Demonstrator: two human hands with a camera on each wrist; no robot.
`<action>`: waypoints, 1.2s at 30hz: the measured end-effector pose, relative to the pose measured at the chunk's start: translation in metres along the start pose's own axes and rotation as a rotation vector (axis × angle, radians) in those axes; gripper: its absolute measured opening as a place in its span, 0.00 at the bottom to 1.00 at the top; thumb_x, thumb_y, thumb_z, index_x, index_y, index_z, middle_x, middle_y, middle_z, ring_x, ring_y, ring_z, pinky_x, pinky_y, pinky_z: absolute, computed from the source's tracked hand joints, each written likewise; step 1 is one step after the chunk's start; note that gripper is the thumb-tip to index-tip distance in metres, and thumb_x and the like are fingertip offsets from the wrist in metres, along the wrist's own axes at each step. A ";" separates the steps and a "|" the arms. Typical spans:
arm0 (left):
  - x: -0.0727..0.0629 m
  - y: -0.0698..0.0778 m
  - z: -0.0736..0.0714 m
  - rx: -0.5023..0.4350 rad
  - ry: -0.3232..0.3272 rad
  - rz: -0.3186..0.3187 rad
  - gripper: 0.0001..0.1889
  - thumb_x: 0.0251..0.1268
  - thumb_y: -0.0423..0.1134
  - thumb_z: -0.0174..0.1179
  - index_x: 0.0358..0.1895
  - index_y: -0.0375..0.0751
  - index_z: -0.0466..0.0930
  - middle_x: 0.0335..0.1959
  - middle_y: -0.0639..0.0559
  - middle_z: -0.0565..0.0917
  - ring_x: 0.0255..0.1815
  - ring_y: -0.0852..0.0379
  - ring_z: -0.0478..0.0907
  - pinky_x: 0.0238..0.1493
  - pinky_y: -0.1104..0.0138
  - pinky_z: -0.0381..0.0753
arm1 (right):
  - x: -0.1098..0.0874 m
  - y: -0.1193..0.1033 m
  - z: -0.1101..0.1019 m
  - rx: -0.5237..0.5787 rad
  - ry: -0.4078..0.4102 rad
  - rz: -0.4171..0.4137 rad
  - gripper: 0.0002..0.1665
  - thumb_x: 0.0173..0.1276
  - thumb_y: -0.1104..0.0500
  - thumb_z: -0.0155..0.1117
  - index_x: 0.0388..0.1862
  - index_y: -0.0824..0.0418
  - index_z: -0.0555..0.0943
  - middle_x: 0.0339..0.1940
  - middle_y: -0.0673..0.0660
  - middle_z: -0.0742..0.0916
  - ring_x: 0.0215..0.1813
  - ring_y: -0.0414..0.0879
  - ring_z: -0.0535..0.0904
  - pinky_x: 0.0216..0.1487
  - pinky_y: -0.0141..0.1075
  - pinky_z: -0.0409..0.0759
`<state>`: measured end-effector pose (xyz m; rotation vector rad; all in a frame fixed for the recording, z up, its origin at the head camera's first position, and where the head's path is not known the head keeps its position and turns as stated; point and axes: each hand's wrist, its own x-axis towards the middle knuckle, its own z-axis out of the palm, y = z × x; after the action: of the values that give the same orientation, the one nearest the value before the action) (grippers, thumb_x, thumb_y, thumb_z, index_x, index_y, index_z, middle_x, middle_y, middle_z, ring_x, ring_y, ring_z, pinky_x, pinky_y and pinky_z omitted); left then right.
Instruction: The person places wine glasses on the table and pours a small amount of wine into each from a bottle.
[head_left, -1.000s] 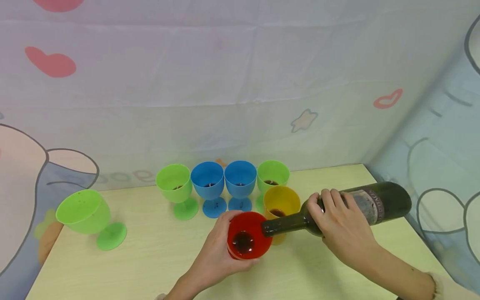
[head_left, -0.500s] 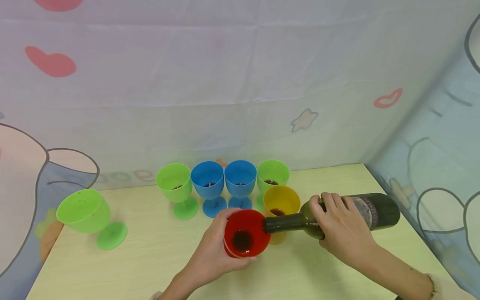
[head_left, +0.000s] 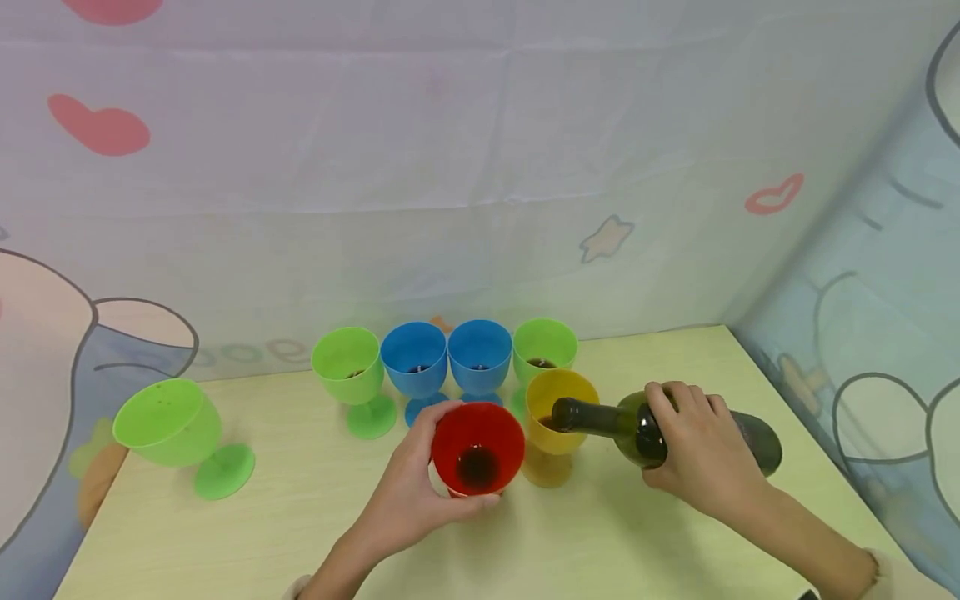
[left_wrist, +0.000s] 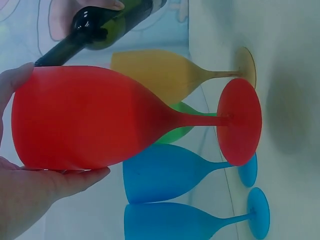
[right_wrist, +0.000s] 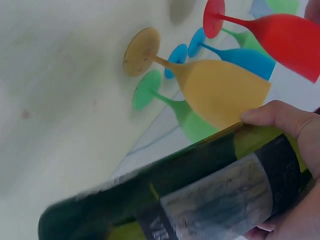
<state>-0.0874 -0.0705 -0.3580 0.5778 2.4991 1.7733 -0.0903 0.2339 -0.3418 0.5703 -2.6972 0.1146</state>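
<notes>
My left hand (head_left: 405, 492) grips a red goblet (head_left: 480, 425) round its bowl, with dark liquid in the bottom. In the left wrist view the red goblet's foot (left_wrist: 240, 122) shows whole, pointing at the table. A dark green wine bottle (head_left: 637, 429) lies nearly level in my right hand (head_left: 697, 454), its neck to the left. From the head, the bottle's mouth overlaps a yellow goblet (head_left: 562, 385), which stands just right of the red one and holds dark liquid. The right wrist view shows the bottle's label (right_wrist: 220, 195), with fingers wrapped round the glass.
Behind the hands, two blue goblets (head_left: 415, 358) stand between a green goblet (head_left: 348, 362) and another green goblet (head_left: 545, 337), each with dark liquid. One more green goblet (head_left: 176, 425) stands apart at the left of the table (head_left: 300, 508). A printed cloth (head_left: 420, 167) hangs behind.
The red goblet has moved left and slightly up in the head view, away from the bottle's mouth. The bottle's mouth has risen and its base has dropped, bringing it closer to level.
</notes>
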 end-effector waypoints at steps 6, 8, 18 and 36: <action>0.007 -0.010 -0.001 -0.014 0.027 -0.032 0.44 0.37 0.38 0.75 0.62 0.45 0.60 0.54 0.54 0.72 0.56 0.52 0.67 0.42 0.56 0.78 | -0.006 0.013 0.006 0.199 0.019 0.152 0.46 0.30 0.58 0.77 0.49 0.72 0.66 0.41 0.69 0.76 0.41 0.61 0.71 0.41 0.54 0.66; 0.009 -0.014 -0.001 -0.020 0.030 -0.057 0.44 0.38 0.38 0.74 0.62 0.45 0.59 0.54 0.53 0.71 0.56 0.51 0.66 0.42 0.56 0.79 | -0.008 0.018 0.008 0.281 0.028 0.205 0.46 0.31 0.59 0.77 0.49 0.73 0.65 0.41 0.69 0.76 0.40 0.60 0.71 0.40 0.53 0.65; 0.027 -0.034 0.006 -0.032 0.043 -0.095 0.45 0.40 0.38 0.73 0.64 0.38 0.56 0.56 0.48 0.68 0.58 0.47 0.64 0.42 0.54 0.78 | -0.015 0.029 0.014 0.534 -0.015 0.384 0.46 0.39 0.58 0.78 0.52 0.73 0.62 0.42 0.67 0.77 0.42 0.60 0.75 0.39 0.53 0.74; 0.048 -0.050 0.022 -0.062 0.046 -0.059 0.43 0.43 0.38 0.72 0.64 0.41 0.56 0.57 0.47 0.68 0.58 0.47 0.64 0.39 0.59 0.80 | -0.021 0.035 0.019 0.548 -0.021 0.449 0.51 0.42 0.55 0.78 0.57 0.74 0.58 0.43 0.70 0.76 0.41 0.62 0.76 0.37 0.52 0.76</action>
<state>-0.1409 -0.0499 -0.4019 0.4599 2.4532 1.8562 -0.0937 0.2704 -0.3677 0.0907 -2.7576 0.9890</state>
